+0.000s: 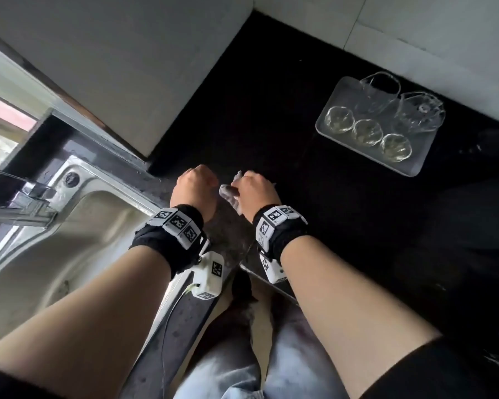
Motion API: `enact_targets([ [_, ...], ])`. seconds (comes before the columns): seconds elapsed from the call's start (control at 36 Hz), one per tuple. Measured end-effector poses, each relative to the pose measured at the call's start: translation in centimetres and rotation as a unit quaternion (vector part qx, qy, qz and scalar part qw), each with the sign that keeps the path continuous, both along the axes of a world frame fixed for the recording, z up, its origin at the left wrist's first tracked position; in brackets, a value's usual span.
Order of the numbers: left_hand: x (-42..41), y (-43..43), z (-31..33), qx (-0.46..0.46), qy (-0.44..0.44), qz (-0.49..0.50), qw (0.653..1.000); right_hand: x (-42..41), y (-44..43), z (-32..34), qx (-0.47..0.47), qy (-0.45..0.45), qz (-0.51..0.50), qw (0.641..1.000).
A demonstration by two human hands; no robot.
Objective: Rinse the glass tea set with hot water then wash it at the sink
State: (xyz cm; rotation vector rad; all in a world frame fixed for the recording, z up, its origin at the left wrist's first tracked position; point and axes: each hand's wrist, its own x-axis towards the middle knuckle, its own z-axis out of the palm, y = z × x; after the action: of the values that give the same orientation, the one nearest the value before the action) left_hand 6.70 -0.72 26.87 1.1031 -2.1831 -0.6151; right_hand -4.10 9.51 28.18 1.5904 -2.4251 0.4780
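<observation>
**Meanwhile, the tea set waits on its tray**

Over on the black bench (271, 110), the glass tea set sits on a clear rectangular tray (340, 93) well to the right of the sink (78, 249). Three small glass cups (368, 132) stand in a row along the tray's near side; behind them are a glass pitcher (379, 87) and a lidded glass teapot (419, 113), close together. Nearer the body, both hands are curled into fists over the bench edge beside the sink. The right hand (254, 191) is closed on a crumpled pale cloth (229, 191); the left hand (195, 188) is just beside it, and whether it grips the cloth cannot be told. Each wrist wears a black band with printed marker blocks (179, 226). A metal tap (20, 203) reaches over the basin at left.
</observation>
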Motion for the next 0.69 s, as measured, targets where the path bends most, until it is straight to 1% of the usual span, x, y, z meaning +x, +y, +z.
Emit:
enact_targets([
  [0.06,-0.8,1.2,1.1,-0.011,0.008,-0.010,1.000,-2.1,1.1,1.0,-0.021,0.006,-0.045,0.999],
  [0.11,-1.1,2.0,1.8,-0.022,0.015,-0.010,1.000,-2.0,1.9,0.7,-0.031,-0.010,-0.044,0.999],
  [0.17,-1.3,2.8,2.0,-0.031,0.016,-0.013,0.999,-0.5,2.9,-0.9,0.016,0.005,0.015,1.000],
  [0.22,-1.3,3.9,2.1,-0.031,0.011,-0.020,0.999,1.9,4.3,-2.8,0.069,0.017,0.091,0.993],
  [0.28,-1.4,4.8,2.2,-0.029,0.005,-0.031,0.999,3.4,5.7,-3.9,0.091,-0.002,0.136,0.986],
  [0.31,-1.4,5.2,2.3,-0.027,0.003,-0.036,0.999,3.6,5.9,-4.3,0.087,-0.004,0.139,0.986],
  [0.36,-1.6,6.0,2.5,-0.032,0.000,-0.047,0.998,3.3,6.4,-3.8,0.074,0.006,0.104,0.992],
  [0.42,-1.7,6.5,2.7,-0.044,0.003,-0.062,0.997,2.3,6.5,-2.9,0.047,0.039,0.037,0.997],
  [0.47,-1.8,6.8,2.8,-0.053,0.008,-0.062,0.997,1.1,6.6,-1.6,0.012,0.037,-0.012,0.999],
  [0.53,-1.7,7.0,2.9,-0.069,0.031,-0.047,0.996,0.1,6.9,-0.1,-0.025,-0.008,-0.049,0.998],
  [0.61,-1.2,7.2,2.9,-0.100,0.080,-0.016,0.992,-1.2,6.9,1.0,-0.096,-0.089,-0.085,0.988],
  [0.69,-0.4,7.8,3.1,-0.103,0.095,0.012,0.990,-1.3,6.6,2.2,-0.136,-0.168,-0.082,0.973],
])
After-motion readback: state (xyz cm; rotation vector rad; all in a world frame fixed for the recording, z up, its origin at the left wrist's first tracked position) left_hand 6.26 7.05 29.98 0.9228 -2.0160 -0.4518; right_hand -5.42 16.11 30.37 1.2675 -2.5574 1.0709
